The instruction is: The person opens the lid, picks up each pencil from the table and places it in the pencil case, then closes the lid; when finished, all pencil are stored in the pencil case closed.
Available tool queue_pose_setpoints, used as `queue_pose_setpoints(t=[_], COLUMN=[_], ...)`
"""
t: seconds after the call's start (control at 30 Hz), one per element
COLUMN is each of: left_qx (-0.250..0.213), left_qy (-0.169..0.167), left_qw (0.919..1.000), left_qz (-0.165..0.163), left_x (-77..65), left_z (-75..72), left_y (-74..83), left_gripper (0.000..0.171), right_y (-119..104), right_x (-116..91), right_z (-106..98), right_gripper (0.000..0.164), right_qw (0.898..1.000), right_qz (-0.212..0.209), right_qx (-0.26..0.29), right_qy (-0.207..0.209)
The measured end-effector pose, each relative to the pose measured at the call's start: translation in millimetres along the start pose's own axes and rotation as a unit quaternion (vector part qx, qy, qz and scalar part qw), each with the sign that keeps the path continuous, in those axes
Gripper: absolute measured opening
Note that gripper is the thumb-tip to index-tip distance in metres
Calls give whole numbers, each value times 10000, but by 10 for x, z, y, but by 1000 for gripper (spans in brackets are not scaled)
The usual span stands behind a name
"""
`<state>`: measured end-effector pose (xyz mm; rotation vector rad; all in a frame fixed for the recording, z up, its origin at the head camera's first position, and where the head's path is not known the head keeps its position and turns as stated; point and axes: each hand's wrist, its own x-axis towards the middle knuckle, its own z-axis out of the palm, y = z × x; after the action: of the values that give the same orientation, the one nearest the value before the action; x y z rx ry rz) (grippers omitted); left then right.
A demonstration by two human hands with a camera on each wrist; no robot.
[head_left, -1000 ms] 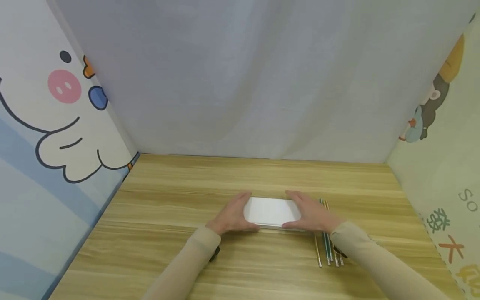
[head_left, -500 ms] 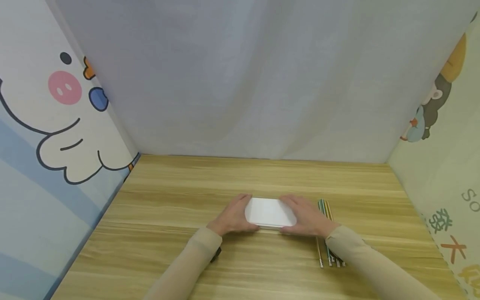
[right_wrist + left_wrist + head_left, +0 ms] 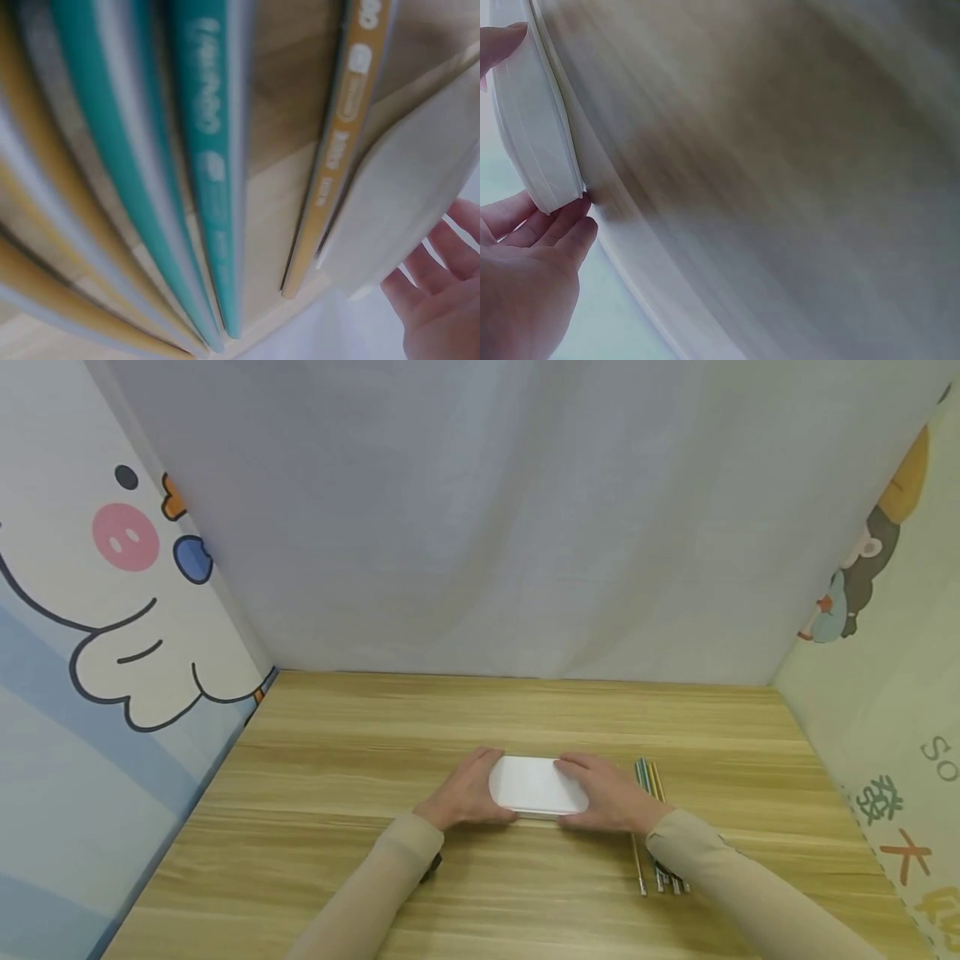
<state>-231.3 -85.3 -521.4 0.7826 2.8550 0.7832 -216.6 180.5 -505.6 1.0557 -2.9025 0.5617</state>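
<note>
A flat white box [image 3: 534, 785] lies on the wooden tabletop between both hands. My left hand [image 3: 468, 789] holds its left end, thumb along the near side and fingers at the far side. At the other end my right hand [image 3: 611, 793] holds it the same way, thumb in front and fingertips over the far edge. In the left wrist view the box's white side wall [image 3: 532, 112] shows between thumb and fingers. In the right wrist view, fingers [image 3: 442, 262] rest against the box's far side, and its end lies close to a yellow pencil [image 3: 330, 157].
To the right of the box lie several green and yellow pencils [image 3: 643, 772], roughly parallel, partly hidden under the right forearm and sleeve [image 3: 690, 843]. A grey-white curtain [image 3: 525, 527] closes off the table's back edge. Printed panels [image 3: 97, 635] stand at left and right.
My right hand has moved a little left, towards the left hand, and less of the white top shows between them. More of the pencils' far ends shows. My left hand stays nearly still.
</note>
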Motion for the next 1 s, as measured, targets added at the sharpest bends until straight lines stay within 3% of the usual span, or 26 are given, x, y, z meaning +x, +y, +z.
queue_pose_setpoints(t=[0.6,1.0], left_qx=[249,395], left_qy=[59,174], left_qw=[9992,9977], left_qz=[304,526], left_x=[37,47], left_z=[-23,-21], left_y=[3,-17], left_gripper=[88,87], right_y=[-37,-45], right_x=[54,87], right_z=[-48,-47], right_gripper=[82,74], right_qw=[9997,9986], right_qz=[91,-378], right_qx=[-141,-383], right_qy=[-159,-14])
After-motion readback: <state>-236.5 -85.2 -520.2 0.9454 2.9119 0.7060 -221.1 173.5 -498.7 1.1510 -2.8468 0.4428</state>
